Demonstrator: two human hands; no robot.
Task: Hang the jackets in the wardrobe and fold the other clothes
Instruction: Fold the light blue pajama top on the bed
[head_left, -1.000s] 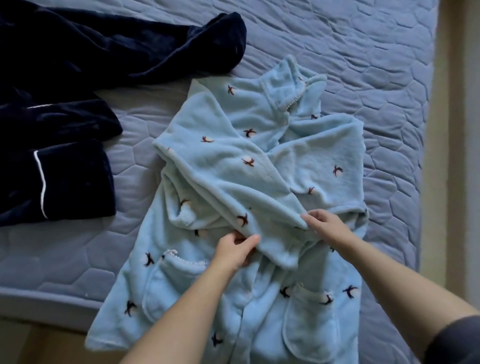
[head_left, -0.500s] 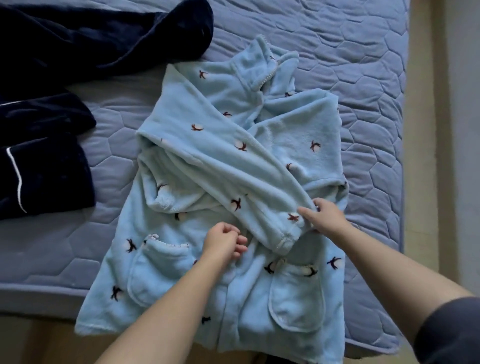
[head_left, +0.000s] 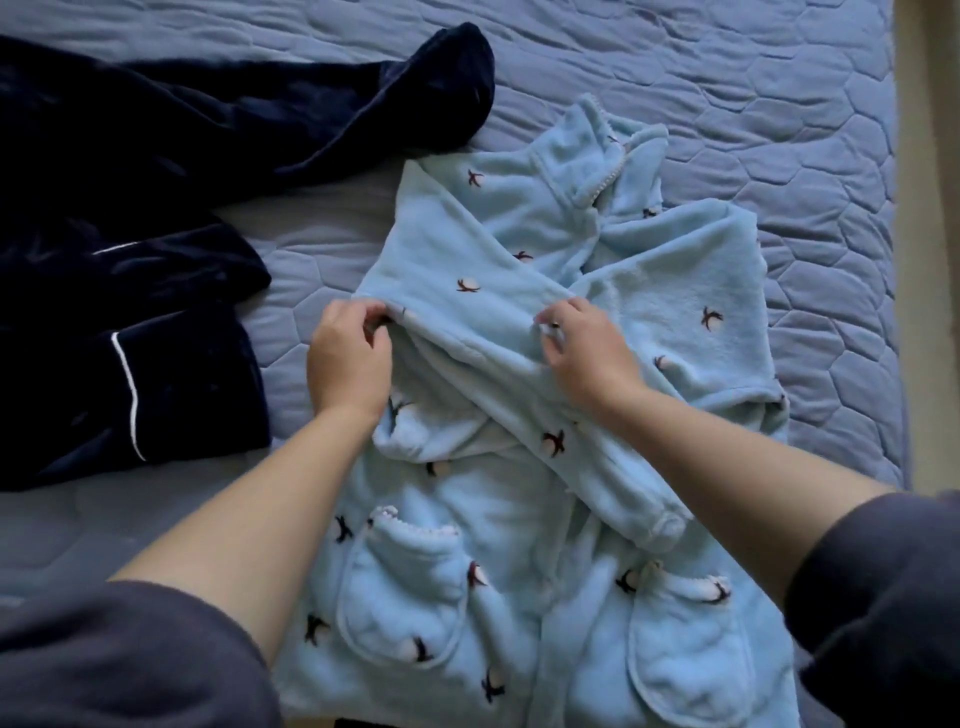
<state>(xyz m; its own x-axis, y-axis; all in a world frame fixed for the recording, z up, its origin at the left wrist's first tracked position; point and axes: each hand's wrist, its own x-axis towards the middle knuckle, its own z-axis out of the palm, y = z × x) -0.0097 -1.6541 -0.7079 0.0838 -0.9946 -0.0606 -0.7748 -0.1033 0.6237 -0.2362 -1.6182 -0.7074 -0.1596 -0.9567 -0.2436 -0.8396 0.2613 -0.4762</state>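
A light blue fleece robe (head_left: 519, 519) with small dark bird prints and two front pockets lies on the bed, its sleeves folded across the body. My left hand (head_left: 348, 364) pinches the folded left edge of the robe near the shoulder. Farther right, my right hand (head_left: 587, 353) grips the upper edge of the sleeve that crosses the front. A dark navy velvet garment (head_left: 130, 234) with white piping lies spread to the left, apart from the robe.
Both garments rest on a blue quilted mattress (head_left: 779, 104). The bed's right edge runs beside a pale floor strip (head_left: 930, 260). The robe's hem hangs over the near bed edge.
Both hands moved up from the sleeve cuff and waist to the robe's shoulder and upper sleeve. The view shifted closer to the bed.
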